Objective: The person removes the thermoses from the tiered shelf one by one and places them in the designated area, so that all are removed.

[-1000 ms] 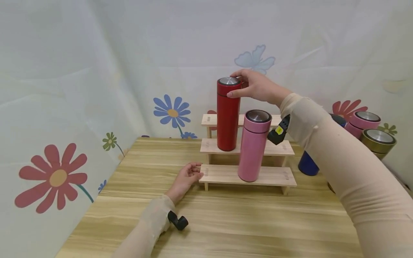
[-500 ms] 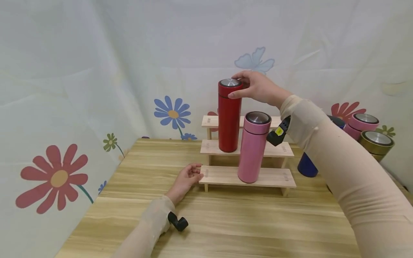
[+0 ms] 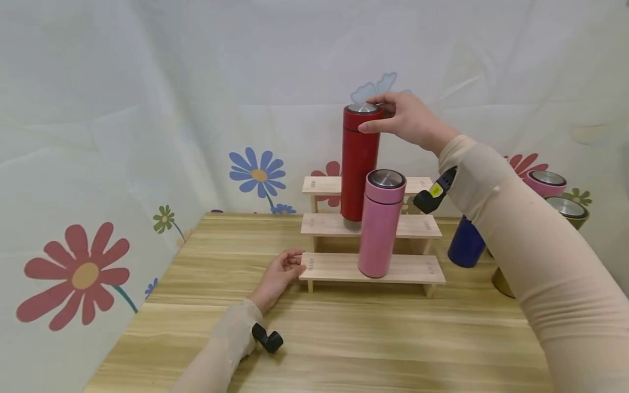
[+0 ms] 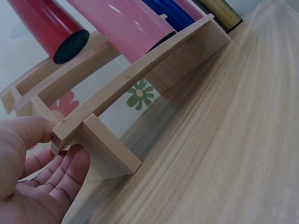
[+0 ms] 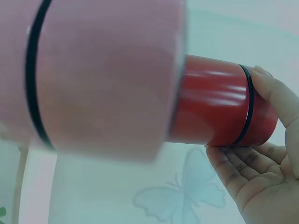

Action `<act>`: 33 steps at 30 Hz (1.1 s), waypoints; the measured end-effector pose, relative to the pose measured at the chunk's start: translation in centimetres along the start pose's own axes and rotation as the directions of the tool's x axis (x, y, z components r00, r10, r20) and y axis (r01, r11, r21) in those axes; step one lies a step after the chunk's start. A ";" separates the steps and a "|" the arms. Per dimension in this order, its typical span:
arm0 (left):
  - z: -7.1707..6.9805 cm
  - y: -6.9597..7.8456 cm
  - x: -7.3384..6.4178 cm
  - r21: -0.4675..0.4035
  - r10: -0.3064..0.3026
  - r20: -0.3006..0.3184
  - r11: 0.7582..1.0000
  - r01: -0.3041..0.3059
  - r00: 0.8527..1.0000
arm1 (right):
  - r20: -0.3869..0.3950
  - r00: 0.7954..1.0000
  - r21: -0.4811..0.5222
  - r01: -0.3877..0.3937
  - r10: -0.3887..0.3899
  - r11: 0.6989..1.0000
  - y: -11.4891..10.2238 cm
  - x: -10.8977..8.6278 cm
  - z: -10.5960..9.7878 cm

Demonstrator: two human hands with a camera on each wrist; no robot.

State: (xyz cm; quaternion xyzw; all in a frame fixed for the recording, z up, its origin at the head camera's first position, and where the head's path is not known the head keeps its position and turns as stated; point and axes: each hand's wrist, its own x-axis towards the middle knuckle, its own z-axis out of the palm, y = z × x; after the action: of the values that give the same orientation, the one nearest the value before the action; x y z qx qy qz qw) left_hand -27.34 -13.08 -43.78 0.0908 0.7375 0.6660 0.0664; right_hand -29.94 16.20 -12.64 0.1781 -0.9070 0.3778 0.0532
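Observation:
My right hand (image 3: 410, 119) grips the lid end of a red vacuum flask (image 3: 360, 169), thumb on the near side and fingers behind. The flask is upright, its base raised just above the middle step of a three-tier wooden display stand (image 3: 334, 266). On the lowest step stands a pink vacuum flask (image 3: 380, 229), which hides part of the red one's lower right side. At the stand's left end my left hand (image 3: 279, 275) pinches the lowest board; the left wrist view has the thumb (image 4: 35, 130) against the board's end and fingers curled below.
Right of the stand, partly behind the right sleeve, are a blue flask (image 3: 464, 245), another pink flask (image 3: 545, 183) and an olive-gold flask (image 3: 567, 210). A flower-printed cloth (image 3: 196, 82) hangs behind the wooden table (image 3: 344, 338).
The red flask has risen off the middle step and shifted slightly right with my right hand. My left hand keeps its place at the stand's end.

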 end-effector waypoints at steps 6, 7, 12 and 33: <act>-0.3 -0.1 0.1 -0.002 -0.011 -0.010 1.000 0.011 1.000 | -0.041 0.999 -0.023 -0.011 0.010 1.000 0.1 -0.5 -1.1; -0.4 -0.1 0.1 -0.002 -0.011 -0.010 1.000 0.011 1.000 | -0.048 0.999 -0.027 -0.015 0.014 1.000 0.2 -0.6 -1.3; -0.5 -0.2 0.2 -0.004 -0.005 -0.013 1.000 0.005 1.000 | -0.078 0.997 -0.035 -0.032 0.029 0.999 0.7 -1.3 -2.3; -0.5 0.2 0.3 0.014 -0.004 0.011 1.000 0.004 1.000 | -0.207 0.973 -0.070 -0.117 0.100 0.991 3.5 -6.4 -7.5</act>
State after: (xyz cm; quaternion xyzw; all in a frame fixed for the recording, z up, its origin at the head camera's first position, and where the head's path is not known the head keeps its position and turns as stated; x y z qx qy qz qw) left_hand -27.76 -13.43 -43.48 0.0937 0.7420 0.6600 0.0712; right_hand -25.50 25.54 -11.13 0.0865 -0.9199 0.3590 0.1322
